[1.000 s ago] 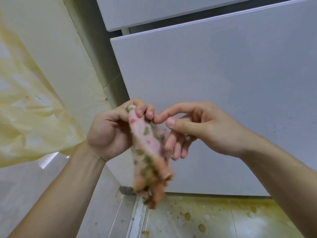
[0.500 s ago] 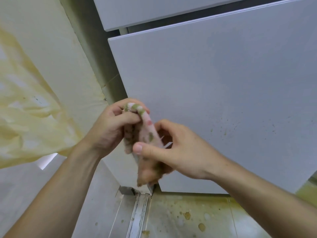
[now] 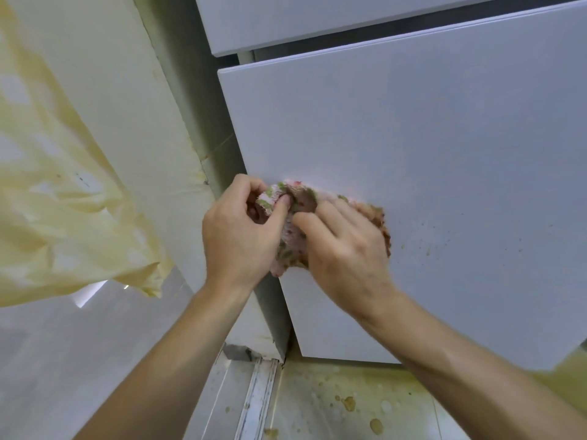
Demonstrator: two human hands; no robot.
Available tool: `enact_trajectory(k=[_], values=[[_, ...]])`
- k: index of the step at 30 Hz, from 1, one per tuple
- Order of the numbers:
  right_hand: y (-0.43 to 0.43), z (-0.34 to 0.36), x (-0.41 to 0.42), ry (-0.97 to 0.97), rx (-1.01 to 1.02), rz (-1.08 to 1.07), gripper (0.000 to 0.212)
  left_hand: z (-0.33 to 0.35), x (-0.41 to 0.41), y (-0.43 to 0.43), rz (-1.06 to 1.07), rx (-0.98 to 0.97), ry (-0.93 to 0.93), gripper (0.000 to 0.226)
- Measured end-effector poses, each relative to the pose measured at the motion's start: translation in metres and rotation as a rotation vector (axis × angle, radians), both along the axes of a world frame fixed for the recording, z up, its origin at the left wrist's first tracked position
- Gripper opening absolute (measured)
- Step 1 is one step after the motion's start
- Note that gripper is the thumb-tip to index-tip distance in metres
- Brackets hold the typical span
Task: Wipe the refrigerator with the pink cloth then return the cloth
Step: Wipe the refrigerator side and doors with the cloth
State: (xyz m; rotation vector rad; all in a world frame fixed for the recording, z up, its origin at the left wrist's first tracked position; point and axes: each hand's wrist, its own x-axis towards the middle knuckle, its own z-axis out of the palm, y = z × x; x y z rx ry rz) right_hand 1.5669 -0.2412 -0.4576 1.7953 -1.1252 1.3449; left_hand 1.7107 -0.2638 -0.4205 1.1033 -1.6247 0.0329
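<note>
The refrigerator door (image 3: 428, 169) is the biggest thing here. It is a wide, flat, smooth panel, pale grey-white, with straight edges and a sharp upper left corner. Small brown specks dot it toward its right side. Above it sits another flat white panel (image 3: 317, 20), with a dark gap between the two.

Left of the door stands a cream wall (image 3: 111, 90) with a long straight edge. A thin, crinkly yellow plastic sheet (image 3: 47, 201) hangs in front of it, soft and full of folds.

Below the door is the floor (image 3: 349, 408). It looks hard and shiny, with yellow stains and a few round brown blobs. A metal track (image 3: 257, 398) with long grooves runs across it near the door's lower left corner.

Two bare arms reach up from the bottom. The right hand (image 3: 346, 249) lies flat with its fingers close together, pressing the pink cloth (image 3: 292, 246) against the door near the door's left edge. The left hand (image 3: 238, 233) is curled tight and pinches the cloth's top corner between thumb and fingers.

The cloth is small, fuzzy and bunched up, pink with green and brown patches. It sits between both hands, touching the door about halfway up the left edge. Part of it is hidden under the right hand.
</note>
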Motion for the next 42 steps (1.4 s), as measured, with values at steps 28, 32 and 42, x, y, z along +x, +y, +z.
enact_trajectory(k=[28,32,42], values=[[0.001,0.019,-0.029,-0.128,-0.049,0.0,0.029,-0.006,0.011,-0.014,-0.184,0.119,0.147,0.035],[0.004,0.033,-0.033,-0.195,-0.035,-0.158,0.036,-0.006,0.011,-0.014,-0.181,0.116,0.139,0.034],[0.004,0.007,-0.011,-0.189,0.167,-0.049,0.022,-0.008,0.011,-0.013,-0.192,0.139,0.154,0.032]])
